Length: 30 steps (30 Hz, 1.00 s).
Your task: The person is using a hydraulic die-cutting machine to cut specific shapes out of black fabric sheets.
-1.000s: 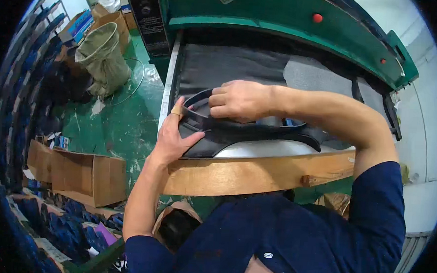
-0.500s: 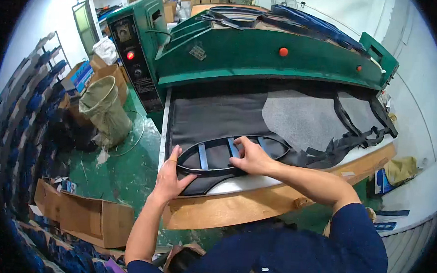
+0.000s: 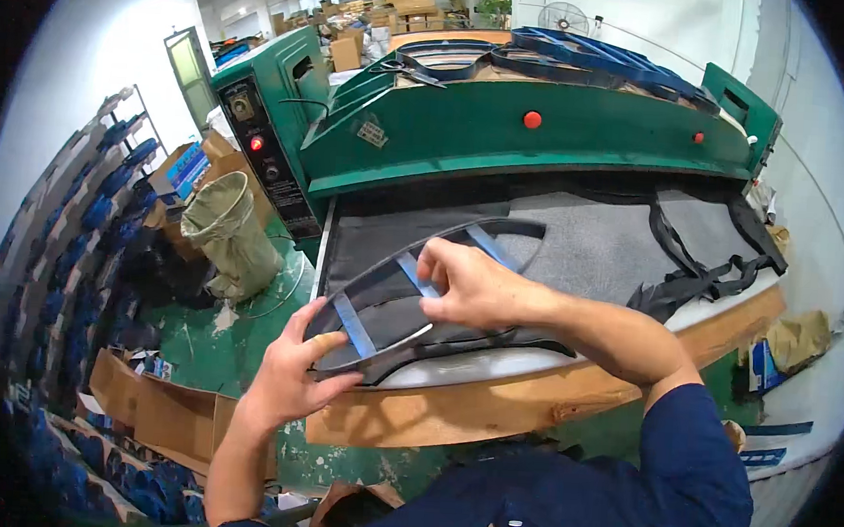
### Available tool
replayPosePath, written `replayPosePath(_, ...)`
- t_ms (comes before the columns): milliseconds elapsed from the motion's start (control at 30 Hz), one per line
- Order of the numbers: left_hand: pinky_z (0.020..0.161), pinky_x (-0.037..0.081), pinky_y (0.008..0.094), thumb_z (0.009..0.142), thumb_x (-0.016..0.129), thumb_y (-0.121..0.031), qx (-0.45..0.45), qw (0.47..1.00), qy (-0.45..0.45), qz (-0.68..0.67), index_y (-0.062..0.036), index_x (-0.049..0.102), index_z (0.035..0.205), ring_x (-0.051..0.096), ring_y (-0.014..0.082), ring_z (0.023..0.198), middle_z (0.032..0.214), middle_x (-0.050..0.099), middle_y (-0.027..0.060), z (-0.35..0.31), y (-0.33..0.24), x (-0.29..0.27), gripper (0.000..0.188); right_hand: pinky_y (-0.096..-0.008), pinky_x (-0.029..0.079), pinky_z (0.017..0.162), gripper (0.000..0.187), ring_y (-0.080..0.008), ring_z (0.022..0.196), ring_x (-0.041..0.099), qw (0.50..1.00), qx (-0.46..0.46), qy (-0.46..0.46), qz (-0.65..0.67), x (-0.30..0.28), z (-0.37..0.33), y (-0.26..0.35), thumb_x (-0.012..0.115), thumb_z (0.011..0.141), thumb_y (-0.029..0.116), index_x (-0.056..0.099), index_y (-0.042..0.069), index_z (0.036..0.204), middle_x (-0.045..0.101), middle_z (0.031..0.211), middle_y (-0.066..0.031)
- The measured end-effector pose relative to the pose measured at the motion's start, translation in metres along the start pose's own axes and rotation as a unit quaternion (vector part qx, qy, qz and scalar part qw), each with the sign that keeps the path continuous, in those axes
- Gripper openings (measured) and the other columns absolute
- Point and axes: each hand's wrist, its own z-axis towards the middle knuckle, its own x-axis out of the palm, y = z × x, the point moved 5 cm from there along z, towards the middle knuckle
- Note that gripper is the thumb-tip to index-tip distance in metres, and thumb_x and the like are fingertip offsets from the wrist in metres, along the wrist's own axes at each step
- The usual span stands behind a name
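A long, pointed oval cutting die (image 3: 354, 327) has a dark thin rim and several blue crossbars. My right hand (image 3: 468, 287) grips its middle crossbar, thumb and fingers closed on it. My left hand (image 3: 297, 367) holds the near left end, its fingers at the rim and the left crossbar. The die lies slanted over the material, its far right end pointing away from me; it looks lifted at least in part. Beneath it spreads a black sheet (image 3: 371, 232) with a curved cut edge. To the right, a speckled grey surface (image 3: 576, 238) shows beside black offcut strips (image 3: 702, 283).
A green press (image 3: 448, 122) with red buttons stands behind the bed, more dies (image 3: 595, 58) and scissors (image 3: 413, 71) on top. A wooden edge (image 3: 529, 407) runs along the front. On the left are a sack-like bin (image 3: 228, 229), a cardboard box (image 3: 161, 407) and racked dies (image 3: 59, 273).
The die has turned and shifted left, its left end nearer me and its right end farther away. Both hands moved with it, and the head view shifted slightly.
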Motion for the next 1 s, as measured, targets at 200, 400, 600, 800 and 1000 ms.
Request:
replayPosePath(200, 0.099, 0.046, 0.0424, 0.063, 0.085, -0.005, 0.051, 0.979, -0.191, 0.045, -0.0023, 0.068, 0.075, 0.054, 0.0424, 0.119, 0.137, 0.045, 0.0332, 0.052, -0.059, 0.044, 0.021, -0.0433, 0.05, 0.071, 0.026, -0.037, 0.081, 0.063, 0.941, -0.24, -0.133, -0.199, -0.093, 0.003, 0.022, 0.067, 0.078, 0.014, 0.057, 0.004, 0.099, 0.063, 0.084, -0.0161)
replayPosePath(400, 0.094, 0.045, 0.0405, 0.069, 0.083, -0.007, 0.022, 0.938, -0.332, 0.101, 0.0018, 0.065, 0.072, 0.057, 0.0401, 0.113, 0.135, 0.048, 0.0314, 0.162, -0.083, 0.059, 0.02, -0.0422, 0.049, 0.083, 0.027, -0.0344, 0.095, 0.062, 0.854, -0.394, -0.306, -0.148, -0.165, -0.085, 0.0, 0.071, 0.074, 0.007, 0.059, 0.005, 0.098, 0.065, 0.099, -0.0139)
replayPosePath(600, 0.088, 0.049, 0.0422, 0.072, 0.082, -0.023, -0.056, 0.912, -0.368, 0.174, -0.0002, 0.069, 0.077, 0.061, 0.0428, 0.104, 0.129, 0.051, 0.0326, 0.307, -0.049, 0.072, 0.026, -0.0409, 0.05, 0.085, 0.023, -0.0323, 0.093, 0.064, 0.938, -0.208, -0.212, -0.178, -0.199, -0.211, -0.161, 0.072, 0.075, 0.007, 0.062, 0.005, 0.095, 0.067, 0.097, -0.0122)
replayPosePath(800, 0.095, 0.046, 0.0428, 0.072, 0.08, -0.041, -0.164, 0.897, -0.324, 0.252, -0.0043, 0.074, 0.081, 0.058, 0.0386, 0.11, 0.117, 0.063, 0.0245, 0.429, 0.025, 0.095, 0.038, -0.0364, 0.053, 0.076, 0.011, -0.0284, 0.084, 0.066, 0.914, 0.059, -0.368, -0.163, -0.261, -0.358, -0.251, 0.069, 0.077, 0.003, 0.066, 0.001, 0.087, 0.068, 0.087, -0.0127)
replayPosePath(1000, 0.086, 0.051, 0.0441, 0.073, 0.079, -0.041, -0.208, 0.89, -0.341, 0.221, -0.0066, 0.076, 0.091, 0.065, 0.0359, 0.097, 0.101, 0.07, 0.0207, 0.49, 0.109, 0.102, 0.039, -0.032, 0.053, 0.072, 0.008, -0.0241, 0.078, 0.068, 0.86, 0.227, -0.404, -0.212, -0.3, -0.449, -0.26, 0.066, 0.082, 0.005, 0.066, -0.001, 0.088, 0.069, 0.083, -0.0126)
